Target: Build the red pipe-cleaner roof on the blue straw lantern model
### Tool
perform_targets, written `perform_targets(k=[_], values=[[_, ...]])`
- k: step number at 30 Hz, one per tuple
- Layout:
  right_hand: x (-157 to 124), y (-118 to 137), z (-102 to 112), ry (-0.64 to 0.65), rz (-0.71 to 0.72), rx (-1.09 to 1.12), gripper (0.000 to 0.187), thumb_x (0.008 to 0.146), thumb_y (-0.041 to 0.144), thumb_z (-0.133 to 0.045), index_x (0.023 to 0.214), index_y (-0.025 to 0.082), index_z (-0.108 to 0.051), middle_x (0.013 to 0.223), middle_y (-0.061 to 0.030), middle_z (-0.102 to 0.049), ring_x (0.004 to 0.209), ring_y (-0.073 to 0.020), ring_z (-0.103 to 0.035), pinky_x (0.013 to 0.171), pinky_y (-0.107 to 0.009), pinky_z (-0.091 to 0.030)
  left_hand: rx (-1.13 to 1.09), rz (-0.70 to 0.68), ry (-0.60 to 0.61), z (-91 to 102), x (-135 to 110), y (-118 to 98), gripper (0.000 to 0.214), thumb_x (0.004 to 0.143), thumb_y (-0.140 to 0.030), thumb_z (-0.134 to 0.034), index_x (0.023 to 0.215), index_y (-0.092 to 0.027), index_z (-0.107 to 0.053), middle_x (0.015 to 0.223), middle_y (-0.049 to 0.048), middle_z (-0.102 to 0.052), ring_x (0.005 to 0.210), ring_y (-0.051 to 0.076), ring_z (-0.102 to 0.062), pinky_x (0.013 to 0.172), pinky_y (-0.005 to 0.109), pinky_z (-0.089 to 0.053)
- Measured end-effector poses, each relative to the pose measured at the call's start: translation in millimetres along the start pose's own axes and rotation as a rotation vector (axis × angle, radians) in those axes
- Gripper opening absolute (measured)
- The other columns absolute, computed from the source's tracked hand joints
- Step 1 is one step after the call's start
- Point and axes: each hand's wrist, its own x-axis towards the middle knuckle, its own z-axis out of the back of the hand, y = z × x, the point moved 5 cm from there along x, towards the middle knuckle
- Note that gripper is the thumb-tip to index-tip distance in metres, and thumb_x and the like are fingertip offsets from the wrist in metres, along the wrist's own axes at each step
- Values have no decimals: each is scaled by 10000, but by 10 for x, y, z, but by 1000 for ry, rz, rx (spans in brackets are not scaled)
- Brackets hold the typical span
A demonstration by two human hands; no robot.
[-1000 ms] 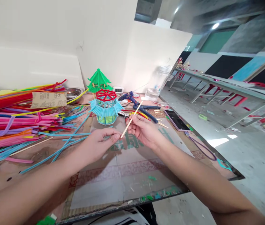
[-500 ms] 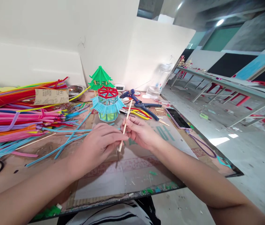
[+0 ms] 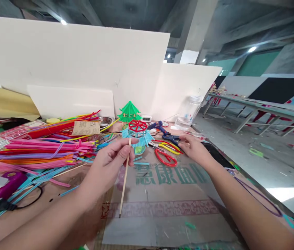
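Observation:
My left hand (image 3: 113, 156) pinches the top of a thin wooden stick (image 3: 124, 184), which slants down over the printed board with a dark lower tip. Over at the tools, my right hand (image 3: 195, 149) has its fingers at the handle ends of the blue-handled pliers (image 3: 171, 138), closed about them as far as I can see; its palm hides part of the grip. Behind my left hand stands a small pavilion model (image 3: 138, 130) with a red top frame and light-blue roof fringe, partly covered by my fingers. A green tiered roof (image 3: 129, 113) rises behind it.
Red-handled scissors (image 3: 165, 158), yellow-handled pliers (image 3: 171, 148) and a blue glue gun (image 3: 160, 127) lie near the model. Bundles of pipe cleaners (image 3: 45, 146) fill the left. A phone (image 3: 218, 154) lies at the right edge, with a clear plastic jar (image 3: 188, 113) behind.
Both hands were together on the stick; now only my left hand holds it, tilted downward. My right hand has moved right and forward to the blue-handled pliers. The view has lifted.

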Motion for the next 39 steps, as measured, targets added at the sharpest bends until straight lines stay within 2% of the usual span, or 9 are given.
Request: perform_targets(k=[2,4,8,12,17,21,28,34,39], values=[[-13,-132,-97,38,15,-61,415,862,326,-598,1225,126,-630,1263,-189,-652,1161,-339,-612,998,-494,-464,-15,11,18,4,12,48,278,950,-381,-560,1138,-218,-684,739,-26,-614,671,111,-580,659,234,-476],[-54,-144,-187,84,36,-111,431,873,356,-604,1239,131,-643,1277,-190,-647,1173,-348,-609,992,-488,-473,-15,25,20,14,14,74,284,939,-382,-575,1135,-210,-688,741,-24,-613,685,114,-582,671,235,-475],[-105,46,-271,121,98,-173,384,935,374,-536,1180,125,-696,1253,-197,-651,1170,-337,-604,1022,-466,-451,2,54,1,46,27,105,280,908,-422,-610,1027,-190,-712,741,-10,-644,681,126,-585,670,246,-473],[-134,256,-339,149,167,-181,436,962,419,-501,1252,138,-665,1242,-177,-662,1154,-322,-609,1019,-463,-453,-8,71,1,59,55,137,313,889,-481,-619,889,-176,-690,710,3,-664,670,139,-593,648,254,-474],[-202,371,-463,225,214,-155,390,956,373,-534,1261,166,-664,1260,-141,-670,1135,-289,-632,988,-425,-487,-83,81,17,44,71,147,318,887,-481,-625,962,-175,-664,665,-5,-666,591,118,-562,587,242,-461],[-218,397,-465,233,221,-147,391,964,371,-521,1270,171,-660,1233,-137,-681,1103,-293,-642,960,-440,-500,-98,62,34,35,61,157,312,890,-414,-641,1089,-174,-654,722,-3,-669,662,124,-595,631,244,-477],[-216,394,-438,202,248,-134,365,961,373,-529,1224,170,-682,1199,-138,-688,1090,-285,-642,961,-429,-503,-102,-31,71,4,27,144,358,930,-298,-599,1284,-245,-596,813,-2,-684,763,130,-638,698,252,-498],[-216,473,-277,58,249,-125,377,985,384,-462,1191,161,-684,1230,-154,-653,1114,-295,-612,999,-464,-477,-166,-23,32,-8,-2,94,253,880,-300,-670,1118,-236,-614,816,2,-706,781,158,-681,742,288,-533],[-260,610,-239,30,301,-141,362,997,386,-445,1130,165,-700,1195,-129,-670,1105,-280,-613,1002,-434,-474,-53,-44,-7,27,-54,112,134,895,-308,-656,1007,-237,-667,883,17,-719,839,166,-671,778,286,-520]])
